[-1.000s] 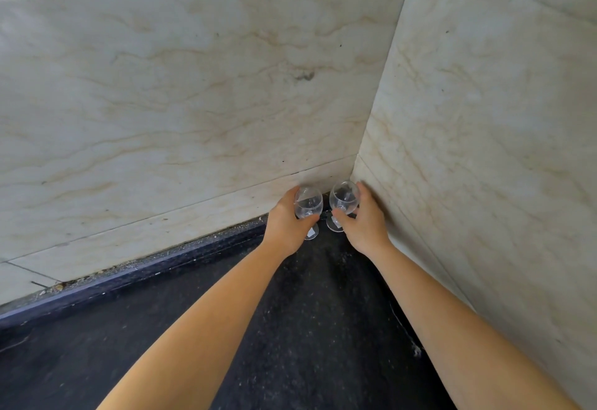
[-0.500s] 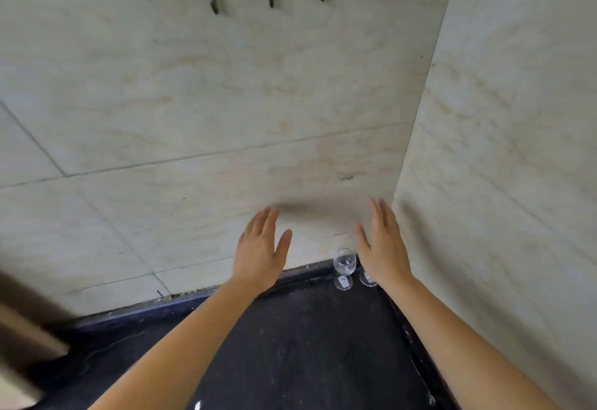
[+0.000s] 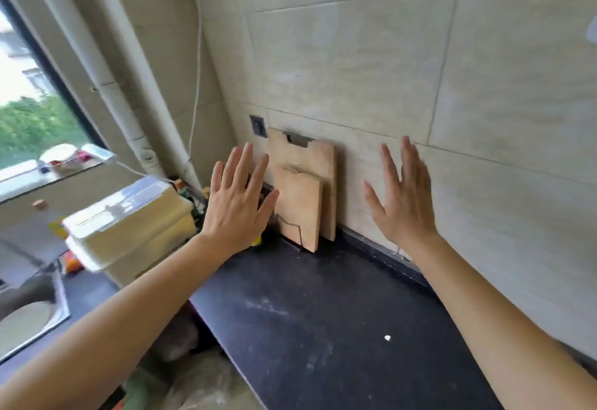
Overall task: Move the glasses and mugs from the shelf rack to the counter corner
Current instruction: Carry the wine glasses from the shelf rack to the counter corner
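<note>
Two bare hands hang spread and empty above a dark counter [image 3: 323, 312] in a tiled kitchen, with no glass or mug anywhere in view, so where the task's pieces stand cannot be told from here. At far left a window [image 3: 29, 93] shows green foliage, its sill holding a small cluster of blurred items; below it the corner of one steel sink [image 3: 35, 316] catches the light. Two white pipes [image 3: 113, 86] climb the wall beside the window, and one pale, boxy appliance [image 3: 129, 225] sits on the counter at their foot. The left hand [image 3: 237, 206], fingers fanned and palm forward, hovers just in front of two wooden cutting boards [image 3: 310, 183], the smaller leaning against the larger, both propped upright against the wall. One dark wall socket [image 3: 258, 125] sits just above them to the left. The right hand [image 3: 403, 196], likewise splayed and gripping nothing, is raised near the beige marbled wall tiles [image 3: 484, 86]. The counter is black, speckled and smudged, with one small white fleck [image 3: 387, 338] near its middle.
</note>
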`<state>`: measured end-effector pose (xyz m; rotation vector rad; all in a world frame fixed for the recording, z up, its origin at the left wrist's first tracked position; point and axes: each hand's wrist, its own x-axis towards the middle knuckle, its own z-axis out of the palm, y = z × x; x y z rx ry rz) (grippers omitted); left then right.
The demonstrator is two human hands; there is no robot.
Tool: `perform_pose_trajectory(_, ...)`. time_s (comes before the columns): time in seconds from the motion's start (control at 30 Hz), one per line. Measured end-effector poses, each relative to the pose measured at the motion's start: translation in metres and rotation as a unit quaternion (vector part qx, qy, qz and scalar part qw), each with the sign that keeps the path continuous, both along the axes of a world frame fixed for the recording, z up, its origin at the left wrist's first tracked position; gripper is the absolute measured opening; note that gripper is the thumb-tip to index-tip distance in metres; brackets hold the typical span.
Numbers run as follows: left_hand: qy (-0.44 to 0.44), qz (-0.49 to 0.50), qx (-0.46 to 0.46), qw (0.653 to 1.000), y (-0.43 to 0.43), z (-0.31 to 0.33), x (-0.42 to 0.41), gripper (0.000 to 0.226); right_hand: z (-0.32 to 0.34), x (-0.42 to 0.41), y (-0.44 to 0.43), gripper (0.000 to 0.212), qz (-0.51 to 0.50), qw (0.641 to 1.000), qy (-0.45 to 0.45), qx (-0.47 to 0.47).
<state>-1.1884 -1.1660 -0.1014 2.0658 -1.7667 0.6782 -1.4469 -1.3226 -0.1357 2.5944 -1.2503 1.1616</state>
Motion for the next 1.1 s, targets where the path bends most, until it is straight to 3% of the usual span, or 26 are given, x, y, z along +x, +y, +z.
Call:
perform_pose_trajectory(0.23, -0.001, 0.159, -0.026, 0.987, 0.191, 0.011, 0.148, 0.064, 0.017, 0.217, 0.114, 0.073, 0.222, 0.973, 0.037, -0.043)
perform_pose_trajectory(0.43, -0.013, 0.255, -0.056, 0.965, 0.374, 0.014, 0.272, 0.065, 0.026, 0.387, 0.254, 0.073, 0.313, 0.946, 0.024, -0.085)
perform_pose_trajectory(0.67, 0.01, 0.375, -0.035, 0.926, 0.569, 0.023, 0.398, 0.067, 0.03, 0.574, 0.434, 0.075, 0.414, 0.909, 0.001, -0.053)
perform_pose_trajectory(0.9, 0.06, 0.482, -0.039, 0.873, 0.69, 0.007, 0.471, 0.068, 0.028, 0.707, 0.557, 0.076, 0.491, 0.87, 0.007, -0.049)
perform_pose_trajectory(1.1, 0.055, 0.549, -0.069, 0.831, 0.764, 0.002, 0.536, 0.069, 0.03, 0.824, 0.634, 0.074, 0.578, 0.814, 0.007, -0.05)
